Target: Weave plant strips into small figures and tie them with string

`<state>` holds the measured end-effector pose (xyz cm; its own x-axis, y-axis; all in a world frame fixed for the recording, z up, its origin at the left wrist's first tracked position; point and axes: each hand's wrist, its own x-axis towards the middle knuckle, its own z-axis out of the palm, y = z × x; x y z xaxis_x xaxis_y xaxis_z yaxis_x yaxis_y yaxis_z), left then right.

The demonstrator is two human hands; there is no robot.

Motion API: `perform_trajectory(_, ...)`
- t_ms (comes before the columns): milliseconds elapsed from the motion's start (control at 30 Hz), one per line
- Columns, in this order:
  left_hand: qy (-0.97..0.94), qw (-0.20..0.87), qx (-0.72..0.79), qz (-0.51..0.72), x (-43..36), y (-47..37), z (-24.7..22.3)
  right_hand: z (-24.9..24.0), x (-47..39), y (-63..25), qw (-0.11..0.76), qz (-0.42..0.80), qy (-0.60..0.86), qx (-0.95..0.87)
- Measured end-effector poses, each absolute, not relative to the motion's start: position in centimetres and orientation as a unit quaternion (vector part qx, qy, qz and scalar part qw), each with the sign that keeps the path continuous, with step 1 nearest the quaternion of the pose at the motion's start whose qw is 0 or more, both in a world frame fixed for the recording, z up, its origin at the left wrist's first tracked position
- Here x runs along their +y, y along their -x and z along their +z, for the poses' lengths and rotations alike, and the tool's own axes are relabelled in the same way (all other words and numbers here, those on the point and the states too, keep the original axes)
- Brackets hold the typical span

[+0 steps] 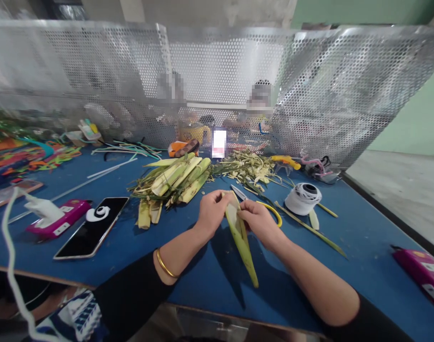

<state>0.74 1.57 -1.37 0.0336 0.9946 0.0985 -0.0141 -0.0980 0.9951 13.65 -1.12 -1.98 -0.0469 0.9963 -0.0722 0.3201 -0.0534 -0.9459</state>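
Note:
Between my two hands, over the front of the table, is a green husk-like leaf sheath [246, 256], its pale inner side showing at the top and its pointed end hanging toward me. My left hand [212, 209] pinches its upper left edge. On the opposite edge, the fingers of my right hand [259, 221] are closed. Just behind my hands lie scissors [278, 219] with yellow handles, partly hidden by my right hand. A pile of similar husks [177, 178] sits behind my left hand. Pale plant shreds [250, 166] are heaped farther back.
Right of my hands are a white thread spool [302, 203] and a thin green stalk [320, 232]. A phone [94, 228] and a magenta power socket [62, 219] lie left; another magenta block [421, 270] is far right. A perforated metal screen [217, 61] closes off the back, with people behind.

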Motion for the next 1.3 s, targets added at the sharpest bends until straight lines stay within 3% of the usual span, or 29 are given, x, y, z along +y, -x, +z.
perform_trajectory(67, -0.537, 0.481, 0.467, 0.512, 1.6, -0.7, -1.4, -1.9, -1.1, -13.7, 0.388, 0.433, 0.571, -0.580)
perform_trajectory(267, -0.620, 0.399, 0.473, 0.482, 1.6, -0.5, -1.9, -1.7, -1.1, -14.1, 0.458, 0.234, 0.558, -0.651)
perform_trajectory(367, -0.636, 0.400, 0.476, 0.458, 1.4, -0.5, -1.9, -1.7, -0.8, -14.5, 0.479, 0.239, 0.546, -0.645)
perform_trajectory(667, -0.644, 0.385, 0.488, 0.447, 1.4, -0.4, -1.8, -1.7, -0.9, -14.6, 0.422, 0.241, 0.532, -0.693)
perform_trajectory(900, -0.654, 0.415, 0.460, 0.434, 1.2, -0.5, -1.5, -1.8, 0.0, -15.4, 0.480, 0.314, 0.497, -0.651)
perform_trajectory(1033, -0.685, 0.373, 0.452, 0.432, 1.1, -0.4, -1.3, -1.8, 0.0, -15.4, 0.501, 0.335, 0.499, -0.622)
perform_trajectory(1300, -0.690, 0.371, 0.448, 0.432, 1.0, -0.2, -0.9, -1.6, -0.4, -15.3, 0.498, 0.265, 0.496, -0.660)
